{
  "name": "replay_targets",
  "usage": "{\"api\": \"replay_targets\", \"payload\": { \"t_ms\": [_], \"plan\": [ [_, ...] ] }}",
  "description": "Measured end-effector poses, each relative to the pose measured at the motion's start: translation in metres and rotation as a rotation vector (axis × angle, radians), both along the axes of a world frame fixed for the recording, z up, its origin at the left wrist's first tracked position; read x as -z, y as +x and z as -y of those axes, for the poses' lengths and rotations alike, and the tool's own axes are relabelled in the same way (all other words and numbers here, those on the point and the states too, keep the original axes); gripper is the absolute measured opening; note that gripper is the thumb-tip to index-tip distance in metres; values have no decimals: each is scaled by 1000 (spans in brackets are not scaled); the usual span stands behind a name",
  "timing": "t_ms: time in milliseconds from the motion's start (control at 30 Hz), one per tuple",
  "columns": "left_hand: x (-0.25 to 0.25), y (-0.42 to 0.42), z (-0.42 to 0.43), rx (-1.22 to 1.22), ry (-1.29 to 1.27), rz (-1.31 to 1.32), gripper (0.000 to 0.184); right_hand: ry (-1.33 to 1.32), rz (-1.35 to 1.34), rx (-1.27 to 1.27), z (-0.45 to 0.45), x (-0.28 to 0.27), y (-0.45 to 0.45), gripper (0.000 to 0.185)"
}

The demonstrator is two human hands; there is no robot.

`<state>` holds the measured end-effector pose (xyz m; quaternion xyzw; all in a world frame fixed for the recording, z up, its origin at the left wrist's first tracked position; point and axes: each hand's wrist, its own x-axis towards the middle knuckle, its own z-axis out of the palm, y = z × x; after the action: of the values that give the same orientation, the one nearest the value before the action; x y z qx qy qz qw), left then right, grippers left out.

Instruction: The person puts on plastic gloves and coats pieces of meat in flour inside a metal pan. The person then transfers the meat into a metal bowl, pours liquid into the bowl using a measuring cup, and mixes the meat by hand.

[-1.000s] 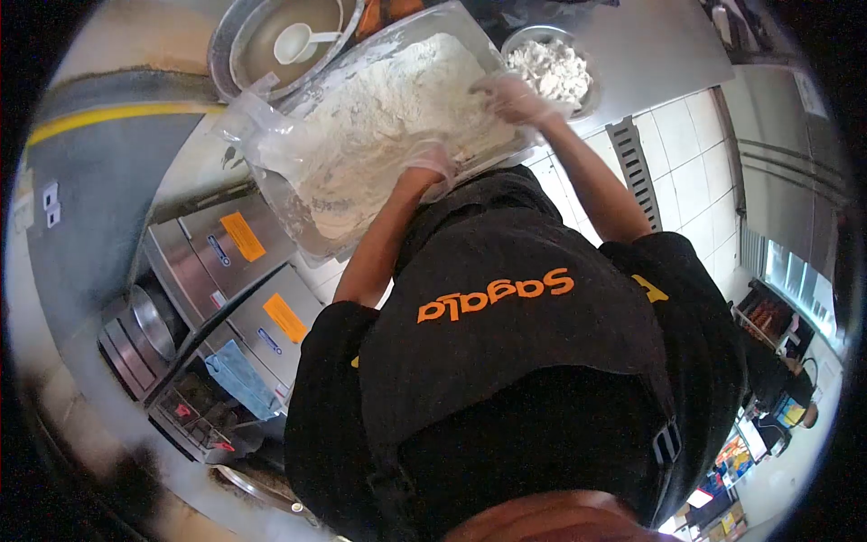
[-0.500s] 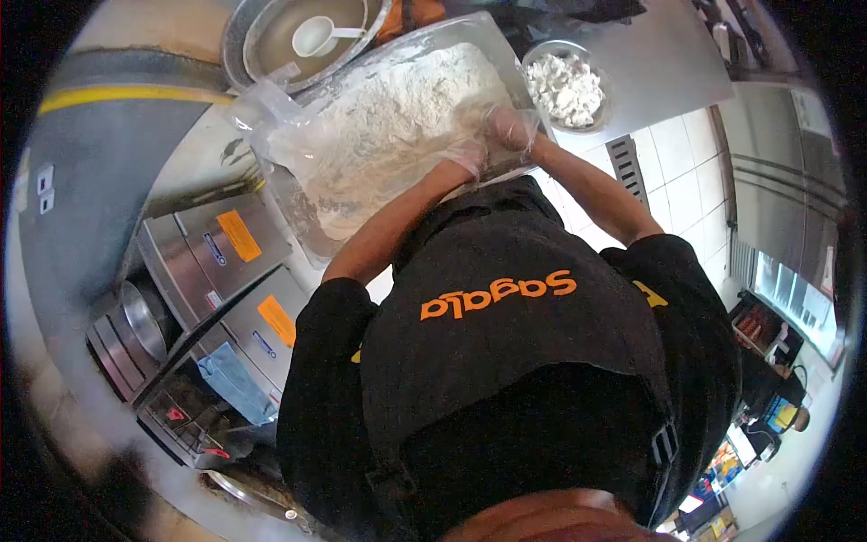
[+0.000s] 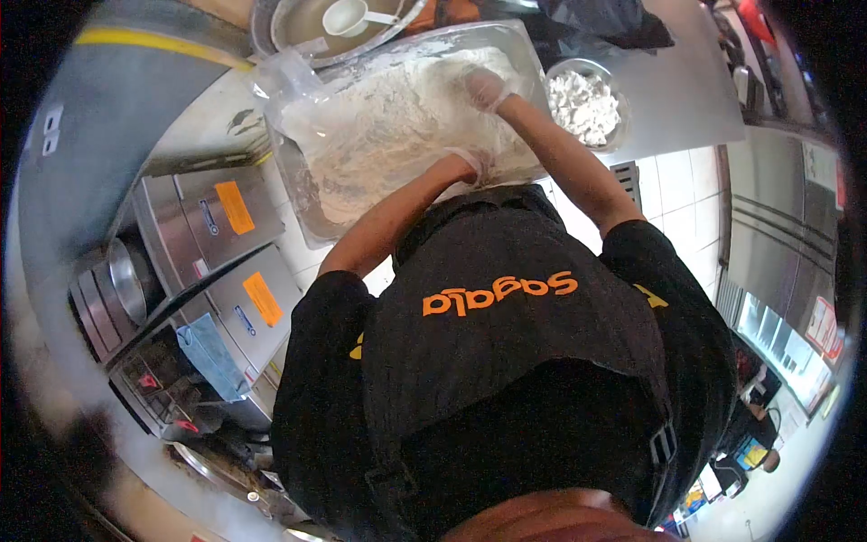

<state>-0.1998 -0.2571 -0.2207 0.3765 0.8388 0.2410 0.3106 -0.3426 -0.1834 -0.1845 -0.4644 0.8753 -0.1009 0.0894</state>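
A clear rectangular tub [image 3: 316, 237] holds a wide bed of white flour [image 3: 388, 122]. Both hands are inside it, in transparent plastic gloves. My left hand [image 3: 476, 166] is low in the flour beside the tub's near wall, its fingers hidden. Farther in, my right hand [image 3: 486, 88] reaches down into the flour, with its fingertips blurred and buried. Whether either hand grips anything cannot be seen. To the right of the tub stands a round metal bowl [image 3: 621, 126] of white, flour-coated pieces [image 3: 582, 107].
Behind the tub at the left is a large basin [image 3: 268, 32] with a white scoop [image 3: 347, 16]. Black plastic [image 3: 614, 23] lies on the metal table [image 3: 682, 95]. Steel cabinets [image 3: 212, 203] stand at the left. Another person [image 3: 750, 443] is far off at the right.
My right hand has moved away from my body, deeper over the flour, and apart from my left hand. My left hand stays near the close wall. The whole view has shifted slightly.
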Motion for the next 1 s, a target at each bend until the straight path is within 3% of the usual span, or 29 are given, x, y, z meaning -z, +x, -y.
{"api": "replay_targets", "payload": {
  "t_ms": [100,167,267,300,400,433,500,533,633,700,767,833,900,1000],
  "plan": [
    [-1,-4,3,31,-221,-70,31,-148,-130,26,12,42,2,13],
    [-23,0,13,-4,-210,-25,35,-88,-109,29,4,15,12,12],
    [-60,5,37,-185,-132,59,41,45,-93,41,4,10,1,14],
    [-49,15,42,-389,-107,-3,42,98,-89,53,2,14,-9,16],
    [-101,12,73,-910,312,799,37,-296,235,144,-9,17,-30,24],
    [-101,19,85,-1031,538,872,34,-259,647,250,-17,10,-33,32],
    [-95,30,105,-1252,1013,993,28,-332,964,387,-27,-71,-7,32],
    [-92,34,111,-1246,1166,992,26,-367,1121,457,-32,-97,3,33],
    [-75,41,117,-1242,1561,965,20,-426,1241,479,-40,-75,5,36],
    [-50,45,113,-1280,1736,927,16,-461,1081,181,-43,-80,19,35],
    [-3,39,110,-1153,1091,250,23,-234,761,33,-24,-143,47,33],
    [-3,30,101,-1116,911,114,26,-255,762,-4,-7,-142,56,32],
    [-23,23,94,-1274,1194,487,24,-391,730,-95,0,-113,63,29],
    [-58,19,90,-1466,1597,1083,22,-263,533,-39,10,-56,60,28]
  ]
}}
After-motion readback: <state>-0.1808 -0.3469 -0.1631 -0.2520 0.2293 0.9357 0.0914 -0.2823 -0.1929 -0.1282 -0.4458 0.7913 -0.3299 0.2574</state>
